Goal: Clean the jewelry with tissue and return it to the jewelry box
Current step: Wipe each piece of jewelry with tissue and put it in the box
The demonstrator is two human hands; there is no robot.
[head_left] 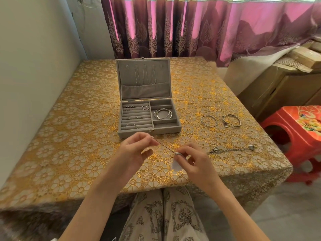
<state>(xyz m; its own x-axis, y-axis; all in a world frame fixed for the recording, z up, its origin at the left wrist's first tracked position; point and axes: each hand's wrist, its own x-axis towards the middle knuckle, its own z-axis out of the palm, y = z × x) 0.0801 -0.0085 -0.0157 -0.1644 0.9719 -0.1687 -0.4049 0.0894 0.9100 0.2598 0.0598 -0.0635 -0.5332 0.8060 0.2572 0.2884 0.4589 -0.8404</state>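
Thin chain [166, 148] held taut above the desk [73, 136], before the open jewelry box [149, 117] | left grip [137, 148] pinched on one end, right grip [192, 160] pinching tissue [176, 165] round it | likely best wiped slowly, tension kept gentle.

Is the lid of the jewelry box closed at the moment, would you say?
No, the jewelry box stands open, its lid upright with chains hanging inside and rings and bangles showing in the tray.
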